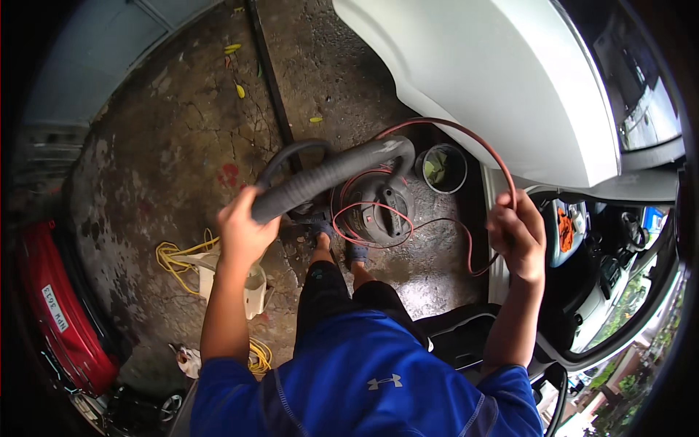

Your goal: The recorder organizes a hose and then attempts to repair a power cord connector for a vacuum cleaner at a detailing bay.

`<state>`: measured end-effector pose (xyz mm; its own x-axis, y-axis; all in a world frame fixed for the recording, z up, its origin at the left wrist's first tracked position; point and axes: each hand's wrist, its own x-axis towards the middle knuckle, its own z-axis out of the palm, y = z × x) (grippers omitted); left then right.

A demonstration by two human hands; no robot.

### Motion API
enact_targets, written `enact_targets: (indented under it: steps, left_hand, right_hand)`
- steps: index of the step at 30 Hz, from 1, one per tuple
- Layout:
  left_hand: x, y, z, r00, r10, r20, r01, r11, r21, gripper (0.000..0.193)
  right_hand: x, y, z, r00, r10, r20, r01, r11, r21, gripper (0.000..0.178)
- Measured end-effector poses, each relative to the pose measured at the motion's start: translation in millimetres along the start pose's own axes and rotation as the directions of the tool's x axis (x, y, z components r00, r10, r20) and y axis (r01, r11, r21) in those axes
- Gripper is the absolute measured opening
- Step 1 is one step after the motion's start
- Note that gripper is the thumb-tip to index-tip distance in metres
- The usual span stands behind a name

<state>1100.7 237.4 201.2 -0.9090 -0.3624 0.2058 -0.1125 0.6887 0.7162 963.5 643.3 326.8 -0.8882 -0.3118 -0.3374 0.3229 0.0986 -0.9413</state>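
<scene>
My left hand (pixel 246 227) is wrapped round a thick grey ribbed vacuum hose (pixel 328 175). The hose arches forward and bends down to a dark, round canister vacuum cleaner (pixel 397 207) on the floor in front of my feet. Between the fingers of my right hand (pixel 518 237), at the car's open doorway, is a thin red power cord (pixel 477 138). From that hand the cord loops over beyond the hose. More red cord lies in loose coils across the vacuum's top, and another length runs along the floor toward the car.
A dark bucket (pixel 464 175) with a green cloth (pixel 437 167) in it stands beside the vacuum. The white car (pixel 480 65) fills the right side, its door open. Left of my legs are a beige machine (pixel 255 291) and yellow cord (pixel 175 255). A red vehicle (pixel 65 313) stands far left.
</scene>
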Motion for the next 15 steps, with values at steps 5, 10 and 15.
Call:
enact_targets:
  steps: [5,10,15]
  left_hand:
    - [-89,55,-82,0.983,-0.084,-0.162,0.110,0.981,0.159,0.029]
    - [-162,100,-140,0.909,-0.178,-0.377,0.301,0.905,0.300,0.046]
    - [-226,138,-151,0.942,-0.255,-0.219,0.326,0.849,0.415,0.053]
  right_hand:
    - [-80,-1,-66,0.966,-0.248,-0.077,0.259,0.943,0.207,0.024]
    - [-132,-43,-94,0.865,-0.501,-0.006,0.445,0.763,0.468,0.024]
    - [-165,-131,-99,0.548,-0.713,0.437,0.382,0.678,0.627,0.047]
